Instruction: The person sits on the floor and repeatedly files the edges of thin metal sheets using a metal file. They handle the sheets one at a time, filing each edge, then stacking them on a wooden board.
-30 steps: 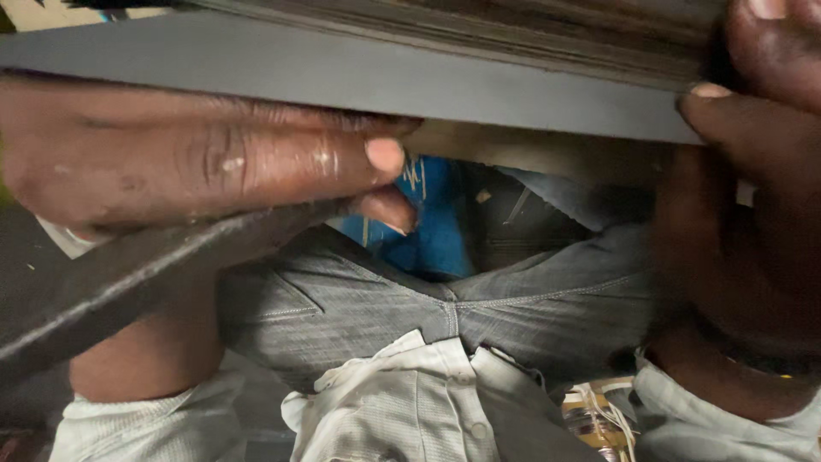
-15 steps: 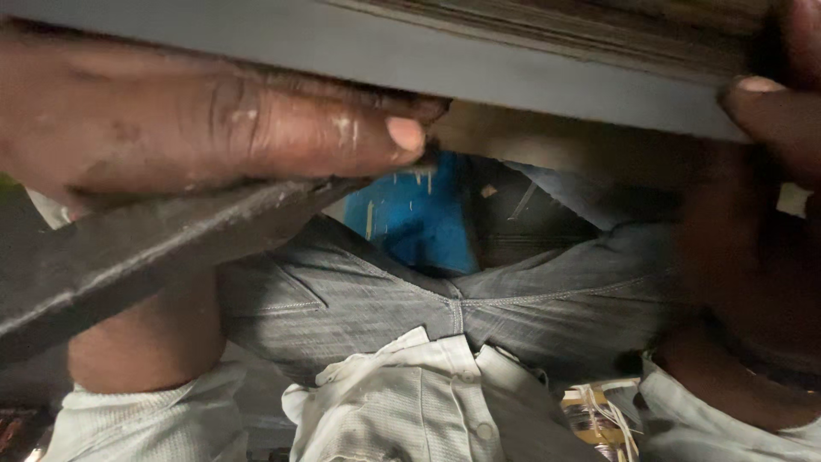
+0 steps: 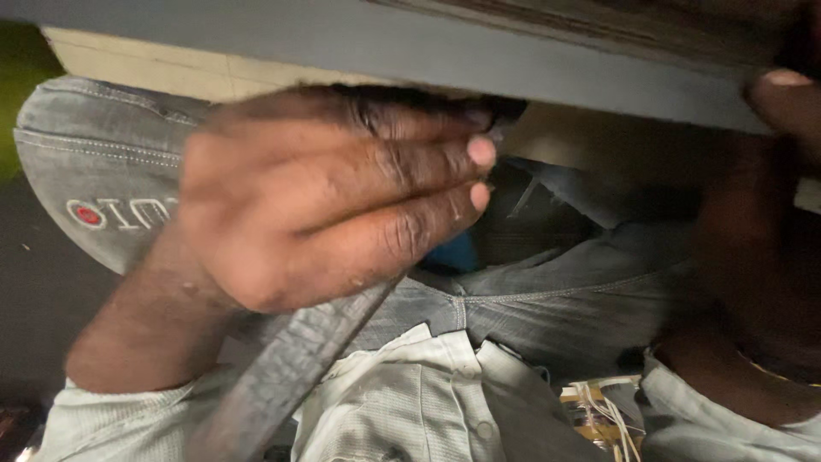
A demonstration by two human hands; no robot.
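A flat grey panel [image 3: 428,47] spans the top of the view, close above my lap. My left hand [image 3: 325,197] is curled around a dark, rough-surfaced strip [image 3: 282,376] that runs diagonally from the lower left up toward the panel's underside. At the far right, in shadow, my right hand [image 3: 761,248] holds the panel's edge. Its thumb lies on the upper face and the rest of the hand sits below. The fingers under the panel are hidden.
My grey jeans [image 3: 547,291] and pale shirt [image 3: 410,402] fill the space below the panel. A bit of blue material [image 3: 453,254] shows behind my left fingers. A yellow object with thin wires [image 3: 599,411] lies at the lower right.
My left hand has slid down and to the right along the dark strip, toward the camera. The view has shifted, and a jeans-covered knee now shows at the left.
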